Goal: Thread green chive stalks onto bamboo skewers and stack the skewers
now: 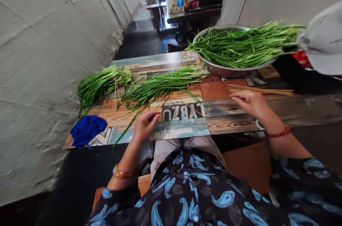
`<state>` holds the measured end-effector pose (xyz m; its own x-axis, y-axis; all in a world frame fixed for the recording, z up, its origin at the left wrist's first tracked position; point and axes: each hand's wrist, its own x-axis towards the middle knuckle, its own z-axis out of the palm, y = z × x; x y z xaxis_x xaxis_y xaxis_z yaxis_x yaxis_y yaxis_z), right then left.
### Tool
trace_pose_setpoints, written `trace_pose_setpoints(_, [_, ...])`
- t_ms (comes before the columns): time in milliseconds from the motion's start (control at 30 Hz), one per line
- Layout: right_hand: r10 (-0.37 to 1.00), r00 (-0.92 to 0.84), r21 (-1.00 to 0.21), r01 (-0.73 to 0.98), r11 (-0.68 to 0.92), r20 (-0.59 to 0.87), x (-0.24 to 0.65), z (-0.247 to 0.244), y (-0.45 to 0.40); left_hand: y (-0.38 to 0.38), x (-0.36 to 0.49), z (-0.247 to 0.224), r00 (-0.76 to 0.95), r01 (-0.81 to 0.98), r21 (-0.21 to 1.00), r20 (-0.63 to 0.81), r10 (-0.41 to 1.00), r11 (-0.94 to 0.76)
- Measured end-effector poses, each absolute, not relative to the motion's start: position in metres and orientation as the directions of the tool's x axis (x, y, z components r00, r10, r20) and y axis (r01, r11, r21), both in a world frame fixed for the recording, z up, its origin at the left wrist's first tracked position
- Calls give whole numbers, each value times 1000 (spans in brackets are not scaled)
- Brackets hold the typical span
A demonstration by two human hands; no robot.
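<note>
My left hand is over the table's near edge, its fingers curled and thumb drawn in; whatever it may pinch is too small to see. Just beyond it lies a loose heap of long green garlic chives, some blades trailing toward me. My right hand is closed at the fingertips beside a bundle of thin wooden skewers, and I cannot tell if it grips one. Between the hands, a thin skewer lies across the printed letters. At the left, more chives are bunched with skewers on them.
A large metal basin heaped with chives stands at the back right of the patterned table. A blue cloth lies at the left corner by the wall. On the right is a person's white cap. Farther back, another table holds bags and a bottle.
</note>
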<state>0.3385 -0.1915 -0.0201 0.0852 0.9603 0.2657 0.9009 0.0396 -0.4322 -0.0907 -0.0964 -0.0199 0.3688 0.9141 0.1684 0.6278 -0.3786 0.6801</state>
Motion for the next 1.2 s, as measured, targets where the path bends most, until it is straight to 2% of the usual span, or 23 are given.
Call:
trace_pose_setpoints(167, [978,-147,-563,801,204,145,295,-14,-206,-83,-15,-11,692,532,521,188,697,-668])
trace_pose_setpoints(267, [984,-157,-567,805,174,79,267,-12,-218,-75,19,-10,780,531,343,159,605,-775])
trace_pose_setpoints(400, [988,-107,-438,887,144,110,245,-18,-227,-67,38,-8,856,492,152,93,508,-857])
trace_pose_setpoints(600, [976,-119,-193,969,154,180,237,-25,-218,-66,29,-11,883,456,41,100,458,-889])
trace_pose_setpoints(667, [974,-127,-178,971,161,189,239,-25,-217,-70,25,-12,875,475,36,91,476,-879])
trace_pose_setpoints(800, [968,-149,-263,944,200,201,246,-29,-220,-75,19,-12,855,510,92,57,516,-855])
trace_pose_setpoints(1033, [972,-115,-185,971,154,205,256,-32,-221,-73,12,-12,849,508,192,54,526,-840])
trace_pose_setpoints(1100, [969,-99,-219,964,150,228,260,-28,-220,-73,11,-13,839,509,256,67,540,-822])
trace_pose_setpoints(1200, [957,-120,-284,939,196,264,263,-19,-216,-69,13,-10,794,519,439,72,604,-734])
